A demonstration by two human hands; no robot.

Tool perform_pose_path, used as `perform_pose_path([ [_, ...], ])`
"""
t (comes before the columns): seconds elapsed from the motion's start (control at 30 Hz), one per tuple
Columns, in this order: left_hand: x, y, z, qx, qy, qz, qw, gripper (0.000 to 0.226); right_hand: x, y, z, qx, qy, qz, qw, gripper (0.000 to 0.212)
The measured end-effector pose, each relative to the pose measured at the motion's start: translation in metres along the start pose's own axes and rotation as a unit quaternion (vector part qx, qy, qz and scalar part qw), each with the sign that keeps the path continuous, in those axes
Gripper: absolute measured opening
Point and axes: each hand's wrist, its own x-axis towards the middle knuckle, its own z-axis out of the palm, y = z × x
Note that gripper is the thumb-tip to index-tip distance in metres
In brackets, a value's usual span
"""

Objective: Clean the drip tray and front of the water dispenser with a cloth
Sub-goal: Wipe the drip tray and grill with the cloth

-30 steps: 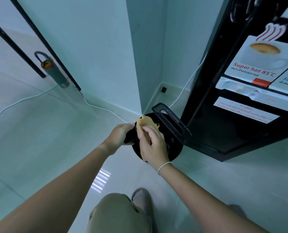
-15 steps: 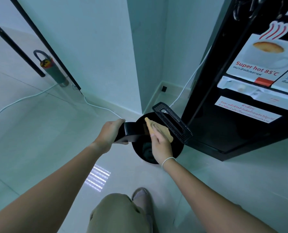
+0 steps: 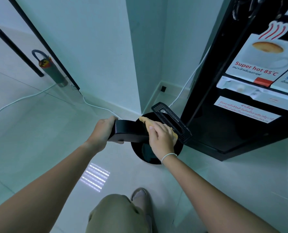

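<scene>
Left hand (image 3: 104, 130) out ahead, arm nearly straight, fingers wrapped round the near end of the black drip tray (image 3: 128, 132), held clear of the floor (image 3: 47, 140). Right hand (image 3: 162, 137) palm down, fingers pressed together and flat on the yellow cloth (image 3: 148, 122) at the tray's far end. Below both, a round black bin (image 3: 150, 157) (contents not discernible) beside the front lower corner of the black water dispenser (image 3: 224, 128). Slotted black grille (image 3: 172, 121) propped on the bin's far rim, tilted against the dispenser's corner.
</scene>
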Motion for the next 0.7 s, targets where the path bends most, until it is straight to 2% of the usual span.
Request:
perform_pose_path([
  [0.1,0.001,0.002,-0.006,-0.007,-0.01,-0.002,1.0,0.027,0.009,0.013,-0.007,0.015,-0.04,0.053,0.998,0.031],
  [0.23,0.001,0.004,-0.014,-0.011,0.0,-0.002,1.0,0.019,0.013,0.023,-0.015,0.162,-0.076,0.124,0.976,0.032],
  [0.33,-0.002,0.004,-0.018,-0.038,0.01,-0.009,0.999,0.02,0.016,0.029,-0.02,0.218,-0.087,0.188,0.954,0.033],
  [0.5,-0.001,0.0,-0.021,-0.066,0.024,-0.011,0.997,0.02,0.021,0.034,-0.02,0.296,-0.089,0.276,0.91,0.033],
  [0.63,-0.002,-0.007,-0.027,-0.088,0.043,-0.013,0.995,0.022,0.026,0.039,-0.02,0.363,-0.058,0.332,0.869,0.03],
  [0.7,-0.003,-0.013,-0.028,-0.116,0.048,-0.018,0.992,0.024,0.026,0.043,-0.021,0.368,-0.05,0.359,0.856,0.023],
])
